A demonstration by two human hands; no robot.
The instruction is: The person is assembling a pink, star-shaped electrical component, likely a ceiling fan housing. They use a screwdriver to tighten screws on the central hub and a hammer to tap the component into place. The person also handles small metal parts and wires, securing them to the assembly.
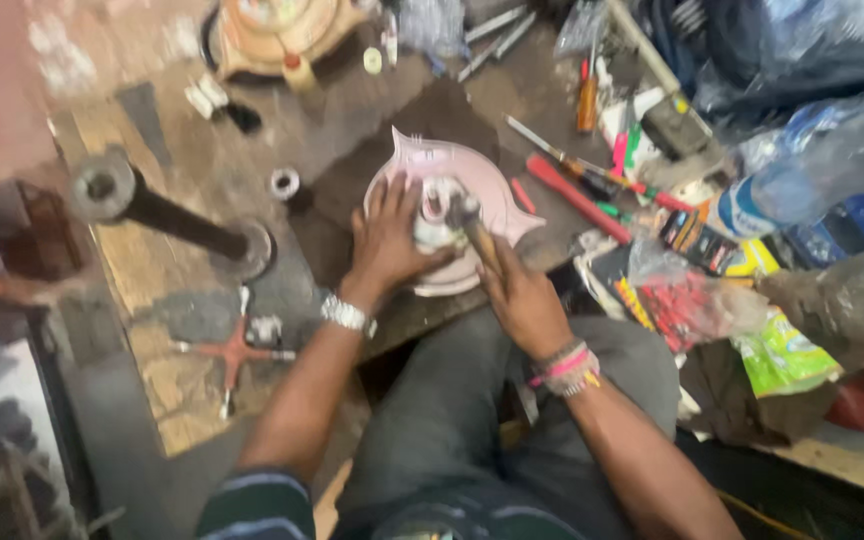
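As the head view is motion-blurred, I record only what reads clearly. The pink round housing (472, 200) lies flat on the dark, worn surface (252, 150) directly in front of my knees, with a pale cylindrical hub (434, 215) standing up at its centre. My left hand (387, 240) lies over the housing's left side, fingers spread, its grip wrapped against the hub. My right hand (522, 295) has its grip pressed together round a wooden handle (484, 245); the dark tool head (464, 208) sits at the top of the hub, touching or just above, I cannot tell which.

Judgement on progress: the work is mid-course. The hub is still seated in the housing, nothing is visibly separated. The housing looks intact, with pointed tabs at the rim and some grime. Screwdrivers (577, 195) lie just to the right, unused.
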